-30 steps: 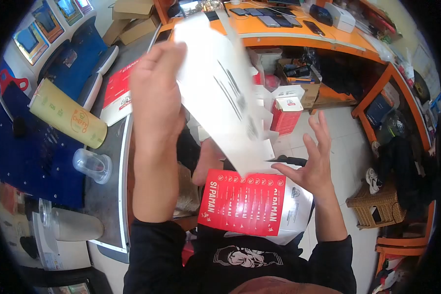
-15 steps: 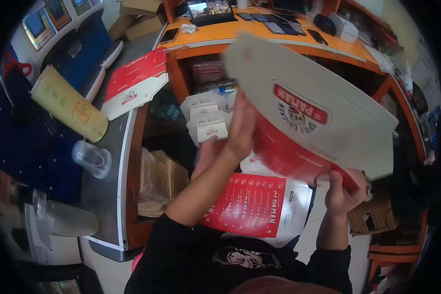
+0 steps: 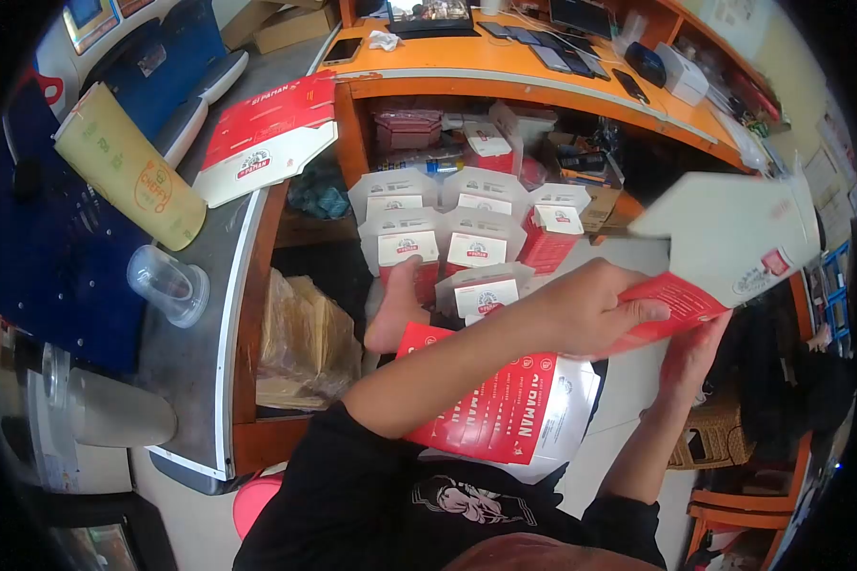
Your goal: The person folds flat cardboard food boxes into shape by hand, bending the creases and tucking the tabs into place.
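Note:
A red and white cardboard food box [image 3: 747, 224], partly bent and blurred at its edge, is held up at the right. My left hand [image 3: 595, 306] has its fingers closed on the box's red lower edge, the thumb pressed on the face. My right hand [image 3: 692, 354] grips the box from below at its right side. On my lap lie flat red and white box blanks [image 3: 490, 409], one over another, beneath my left forearm. Several folded boxes [image 3: 476, 249] stand on the floor ahead, with white flaps raised.
A bare foot [image 3: 398, 309] rests beside the folded boxes. The grey bench [image 3: 229, 295] at left carries another blank [image 3: 267, 143], a yellow cup [image 3: 129, 167] and a clear plastic cup [image 3: 169, 285]. An orange desk [image 3: 428, 62] with phones stands ahead. A wicker basket [image 3: 719, 433] sits at right.
The box has swung right and is now bent rather than broadly spread. My left hand has moved right along with it, uncovering the folded boxes on the floor.

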The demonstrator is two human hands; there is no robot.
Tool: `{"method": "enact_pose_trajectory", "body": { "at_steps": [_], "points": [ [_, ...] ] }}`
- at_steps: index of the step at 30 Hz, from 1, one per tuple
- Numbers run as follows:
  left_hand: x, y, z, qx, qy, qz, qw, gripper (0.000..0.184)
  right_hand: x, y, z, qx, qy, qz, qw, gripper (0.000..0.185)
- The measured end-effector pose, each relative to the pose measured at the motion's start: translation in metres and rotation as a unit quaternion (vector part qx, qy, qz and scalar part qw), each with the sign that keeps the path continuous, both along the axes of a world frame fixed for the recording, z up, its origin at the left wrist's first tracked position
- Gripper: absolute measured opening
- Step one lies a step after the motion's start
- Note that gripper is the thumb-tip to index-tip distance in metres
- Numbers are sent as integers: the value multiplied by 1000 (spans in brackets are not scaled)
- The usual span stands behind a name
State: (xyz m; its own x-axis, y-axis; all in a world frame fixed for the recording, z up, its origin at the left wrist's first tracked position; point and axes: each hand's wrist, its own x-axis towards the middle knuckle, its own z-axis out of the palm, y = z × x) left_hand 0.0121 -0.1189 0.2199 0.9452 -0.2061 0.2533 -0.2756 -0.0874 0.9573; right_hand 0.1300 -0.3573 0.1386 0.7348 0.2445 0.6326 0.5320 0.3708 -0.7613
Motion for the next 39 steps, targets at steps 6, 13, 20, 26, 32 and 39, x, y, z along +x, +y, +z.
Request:
{"method": "enact_pose_trajectory", "body": {
  "at_steps": [6,13,20,26,32,39],
  "points": [
    [16,-1,-30,129,-198,371,898,62,-23,7,18,41,107,24,993,52],
    [-9,-10,-64,236,-108,398,880,85,-23,20,32,133,187,-22,973,38],
    [-3,26,-85,-215,66,-36,974,35,-6,14,14,124,169,-4,978,45],
    [-22,10,-52,192,-86,401,892,26,-11,43,9,-150,80,-337,926,74],
    [-43,-5,-57,340,-118,410,838,45,-47,66,21,-100,-57,-178,977,65],
    [-69,-1,-94,378,-148,395,824,57,-54,79,15,-187,-35,-142,971,51]
  ]
}}
